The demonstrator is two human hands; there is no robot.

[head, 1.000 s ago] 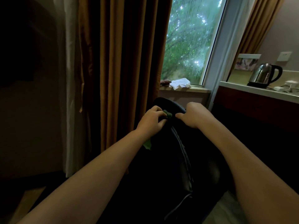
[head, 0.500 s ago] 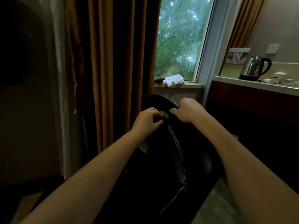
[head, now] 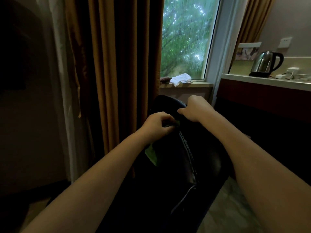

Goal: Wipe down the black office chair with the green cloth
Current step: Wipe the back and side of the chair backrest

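Note:
The black office chair (head: 198, 158) fills the lower middle of the head view, its backrest top toward the window. My left hand (head: 157, 123) grips the green cloth (head: 151, 153) and presses it on the chair's upper left side. A green corner hangs below my wrist, and a small bit shows at my fingertips. My right hand (head: 193, 108) holds the top edge of the backrest, fingers curled over it.
Orange-brown curtains (head: 117, 64) hang close on the chair's left. A window sill (head: 202, 84) behind carries a white rag (head: 180, 79). At right a counter (head: 269, 82) holds a steel kettle (head: 265, 64). Pale floor shows at bottom right.
My left hand has slid the cloth a little down and away from my right hand along the backrest. My right hand keeps its hold on the top edge.

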